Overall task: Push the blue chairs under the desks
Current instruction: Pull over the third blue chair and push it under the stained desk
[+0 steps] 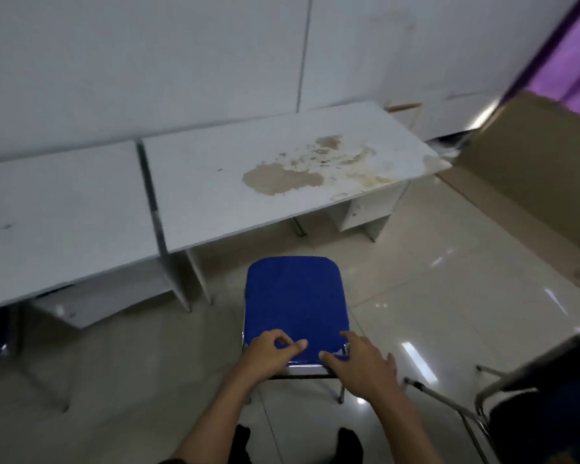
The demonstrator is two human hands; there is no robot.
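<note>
both hands grasp the blue chair (295, 303) at its near edge: left hand (268, 354), right hand (362, 366); stained desk (248, 182) at 12 o'clock, apart.

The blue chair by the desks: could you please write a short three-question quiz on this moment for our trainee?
1. True or false: the blue chair is already tucked under the stained desk.
2. Which hands touch the chair's near edge? A) left only B) right only C) both
3. Fill in: the stained desk stands to the ____ of the plain desk.

Key: 1 false, its seat is fully out on the floor; 2 C, left hand and right hand; 3 right.
</note>
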